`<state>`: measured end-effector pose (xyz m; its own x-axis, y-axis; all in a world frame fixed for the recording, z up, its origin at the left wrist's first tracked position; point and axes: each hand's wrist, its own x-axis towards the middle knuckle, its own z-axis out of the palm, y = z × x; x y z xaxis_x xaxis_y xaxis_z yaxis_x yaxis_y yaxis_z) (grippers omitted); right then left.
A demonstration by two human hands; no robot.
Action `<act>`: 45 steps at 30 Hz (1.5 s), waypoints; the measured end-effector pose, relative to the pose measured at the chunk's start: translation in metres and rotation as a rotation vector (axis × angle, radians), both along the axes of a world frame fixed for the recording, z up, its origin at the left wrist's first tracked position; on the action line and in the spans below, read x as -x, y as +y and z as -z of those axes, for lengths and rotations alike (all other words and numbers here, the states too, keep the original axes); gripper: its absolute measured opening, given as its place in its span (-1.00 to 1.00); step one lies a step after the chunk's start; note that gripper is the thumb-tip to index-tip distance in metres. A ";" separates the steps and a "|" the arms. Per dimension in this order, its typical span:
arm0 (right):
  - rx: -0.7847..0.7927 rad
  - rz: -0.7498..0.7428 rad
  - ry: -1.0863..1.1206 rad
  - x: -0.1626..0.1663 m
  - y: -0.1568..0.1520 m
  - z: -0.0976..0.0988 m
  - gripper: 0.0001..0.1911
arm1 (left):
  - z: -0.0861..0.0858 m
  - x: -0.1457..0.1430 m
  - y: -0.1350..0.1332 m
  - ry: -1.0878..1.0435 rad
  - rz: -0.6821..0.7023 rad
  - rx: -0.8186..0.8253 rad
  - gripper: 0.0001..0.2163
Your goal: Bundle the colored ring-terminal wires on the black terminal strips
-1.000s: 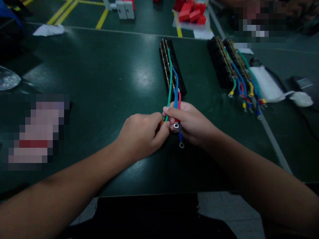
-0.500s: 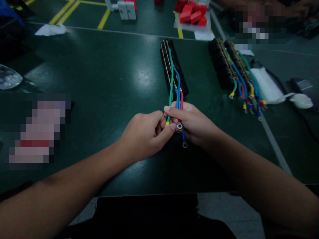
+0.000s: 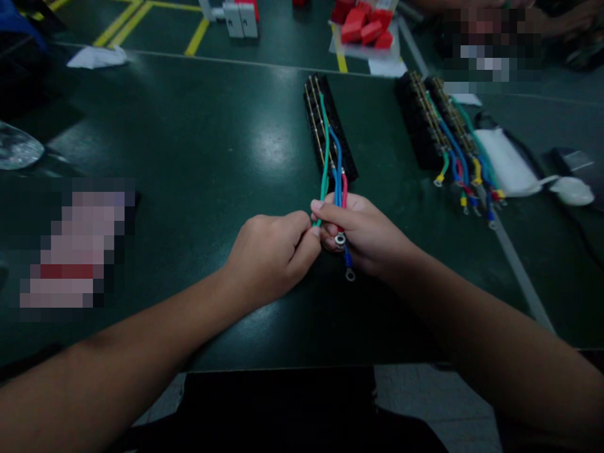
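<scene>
Before me on the dark green table lies a long black terminal strip point(image 3: 342, 135) with thin brass-coloured rods along it. Green wire point(image 3: 324, 151), blue wires point(image 3: 338, 157) and a red wire point(image 3: 345, 185) run from it toward me. My left hand point(image 3: 280, 251) is closed, thumb against forefinger, on the green wire's near end, whose lug is hidden. My right hand point(image 3: 361, 226) is closed round the wire bundle, thumb on top. Below its fingers show a ring lug point(image 3: 340, 239) and a blue-sleeved ring lug point(image 3: 350, 274).
Two more wired strips point(image 3: 427, 119) lie at the right, beside a white pouch point(image 3: 507, 163). Red blocks point(image 3: 365, 28) sit in a clear bag at the back. Left are a blurred-out flat object point(image 3: 75, 245) and white paper point(image 3: 97, 57). Another person's hands work at the far right.
My left hand has shifted slightly left and its fingers have closed over the green wire's yellow-sleeved end, which showed before. My right hand stays in place.
</scene>
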<state>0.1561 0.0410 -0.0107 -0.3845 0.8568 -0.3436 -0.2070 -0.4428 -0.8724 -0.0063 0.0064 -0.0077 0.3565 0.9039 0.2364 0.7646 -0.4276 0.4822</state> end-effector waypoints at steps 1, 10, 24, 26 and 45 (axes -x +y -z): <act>-0.001 -0.001 0.007 0.000 0.000 0.001 -0.65 | 0.000 0.000 0.000 0.009 0.003 0.001 -0.70; 0.013 0.010 -0.024 0.000 0.000 -0.001 -0.65 | -0.002 0.000 -0.002 -0.061 -0.044 -0.025 -0.77; 0.011 0.005 -0.001 -0.001 0.000 0.001 -0.67 | -0.003 0.000 -0.003 0.034 -0.046 -0.035 -0.73; 0.014 0.011 -0.001 0.000 0.000 0.000 -0.68 | -0.003 0.000 -0.002 0.034 -0.044 -0.043 -0.74; 0.028 -0.001 -0.011 0.000 0.002 0.000 -0.68 | 0.000 0.001 0.000 -0.042 -0.004 -0.032 -0.75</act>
<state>0.1563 0.0427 -0.0105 -0.3816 0.8465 -0.3713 -0.1969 -0.4669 -0.8621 -0.0073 0.0064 -0.0076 0.3424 0.8970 0.2797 0.7456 -0.4405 0.5000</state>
